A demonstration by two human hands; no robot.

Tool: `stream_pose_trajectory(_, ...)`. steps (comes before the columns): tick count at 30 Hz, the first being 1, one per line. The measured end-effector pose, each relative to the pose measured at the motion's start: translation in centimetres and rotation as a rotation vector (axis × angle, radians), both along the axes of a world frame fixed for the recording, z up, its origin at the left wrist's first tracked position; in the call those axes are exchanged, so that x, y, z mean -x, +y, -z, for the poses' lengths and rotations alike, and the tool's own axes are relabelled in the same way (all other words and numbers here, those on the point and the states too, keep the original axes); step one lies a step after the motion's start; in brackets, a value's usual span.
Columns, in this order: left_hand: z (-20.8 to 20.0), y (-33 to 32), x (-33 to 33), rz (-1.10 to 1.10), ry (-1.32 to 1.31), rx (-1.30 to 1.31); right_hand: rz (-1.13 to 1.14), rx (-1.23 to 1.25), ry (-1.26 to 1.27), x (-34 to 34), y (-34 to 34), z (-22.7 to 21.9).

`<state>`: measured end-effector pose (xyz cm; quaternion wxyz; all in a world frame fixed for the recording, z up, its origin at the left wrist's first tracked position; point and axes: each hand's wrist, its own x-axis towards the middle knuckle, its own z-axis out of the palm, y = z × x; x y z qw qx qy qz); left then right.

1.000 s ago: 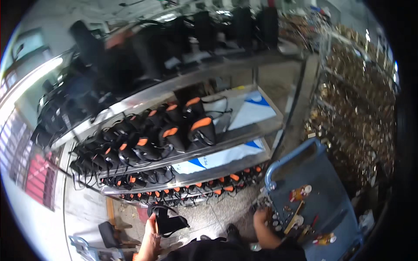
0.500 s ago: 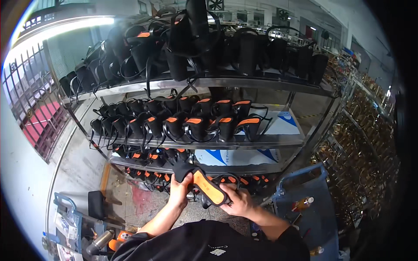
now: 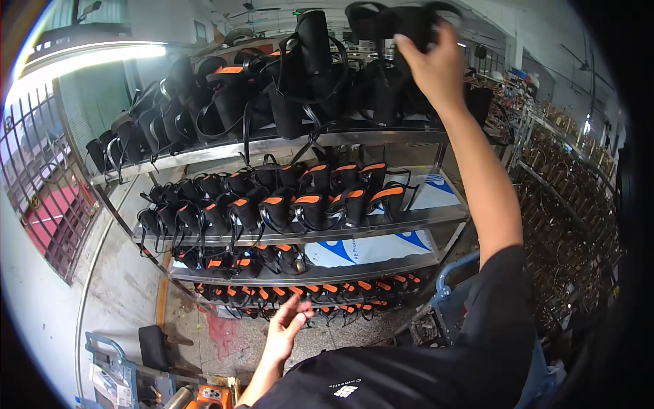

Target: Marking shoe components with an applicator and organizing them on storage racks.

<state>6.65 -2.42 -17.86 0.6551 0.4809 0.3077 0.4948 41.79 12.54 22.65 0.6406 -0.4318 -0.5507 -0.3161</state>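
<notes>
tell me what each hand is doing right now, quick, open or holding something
Left hand: open, fingers loosely curled, holding nothing visible.
Right hand: closed on a black strappy sandal, raised.

Since the previous view, my right grip (image 3: pixel 437 67) has raised the black shoe (image 3: pixel 403 24) to the top shelf (image 3: pixel 199 155); my left grip (image 3: pixel 284 328) has released it.

There on my feed, a matte-black, chunky shoe with thin looped straps (image 3: pixel 410 27), held aloft, right of centre near the top edge; it's partly blurred; I can't tell where its toe points.
</notes>
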Motion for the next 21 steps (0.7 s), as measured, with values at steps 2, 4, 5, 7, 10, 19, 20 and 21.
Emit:
stream_pose_trajectory(2,1.2,-0.8,0.3,0.044,0.008,0.014,0.175,-0.072,-0.177,-1.6,5.1,-2.0)
stream_pose_trajectory(4,2.4,-1.7,0.9,0.071,0.008,0.071,0.235,0.052,-0.178,0.3,8.1,-2.2)
stream_pose_trajectory(5,2.8,-1.9,1.1,0.087,0.009,0.099,0.296,0.179,-0.179,1.1,9.2,-2.2)
stream_pose_trajectory(7,3.4,-2.3,1.4,0.062,0.008,0.116,0.263,0.201,-0.212,1.9,10.3,-2.3)
stream_pose_trajectory(10,4.1,-2.7,1.8,-0.005,-0.001,0.194,0.172,0.293,-0.314,1.0,10.3,-2.1)
stream_pose_trajectory(19,7.3,-3.5,1.6,-0.024,0.087,0.387,-0.128,0.494,-0.003,-10.8,4.5,-7.7)
stream_pose_trajectory(20,7.5,-3.5,1.4,-0.035,0.092,0.405,-0.008,0.403,-0.046,-13.2,5.4,-7.4)
stream_pose_trajectory(21,7.8,-3.6,1.4,-0.052,0.086,0.413,0.162,0.439,-0.105,-14.6,5.7,-5.9)
